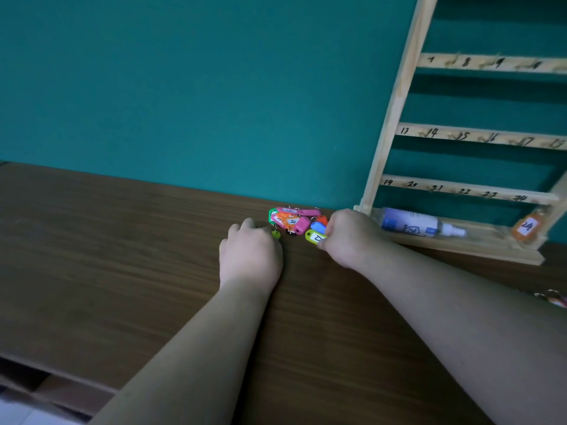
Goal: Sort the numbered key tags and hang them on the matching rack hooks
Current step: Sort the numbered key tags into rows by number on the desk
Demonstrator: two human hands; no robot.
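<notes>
Brown table (122,256): yellow tag (314,237) in right hand's (349,237) fingers (329,231), beside tag pile (290,220).

Both arms are bare along all that shows of them, uncovered from the frame edges to the fingers. The left forearm (190,348) comes in at the bottom centre of the frame, wide at the edge and narrowing to the wrist. The left hand (250,256) shows its smooth back and a row of knuckles, with little of the fingers. The right forearm (460,302) enters from the lower right, thicker at the edge and tapering likewise. The right hand (348,237), just right of centre, shows a rounded back and the thumb's side; its fingertips are mostly hidden
</notes>
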